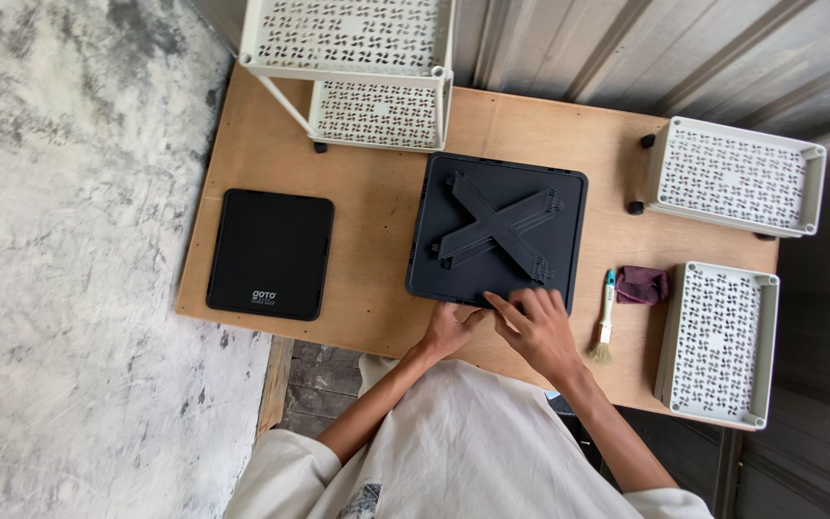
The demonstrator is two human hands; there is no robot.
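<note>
Hands meet at the near edge of the dark square panel (497,231), low in the middle of the frame. The right hand (538,327) lies flat and spread, fingers pointing toward the upper left, its fingertips pressing the panel's lower right corner; it grips nothing. The left hand (449,329) sits just beside it, loosely curled, thumb and fingers touching the same edge; whether it pinches the rim or only rests against it cannot be told. Both hands are about equally near, the right one reaching a little further onto the surface.

From the hands the panel stretches up the frame, lying flat on the wooden table (377,240). A raised X-shaped brace (500,229) crosses its face, arms running corner to corner, one arm ending just above the right fingertips.

To the right of that hand lie a small brush (605,317) with a teal handle, its long axis running up and down the frame, and a folded maroon cloth (643,284) touching it. Further right stand two pale perforated trays (722,341), with a perforated shelf rack (357,67) at the top. Well apart at centre left lies a black rounded pad (271,252).
</note>
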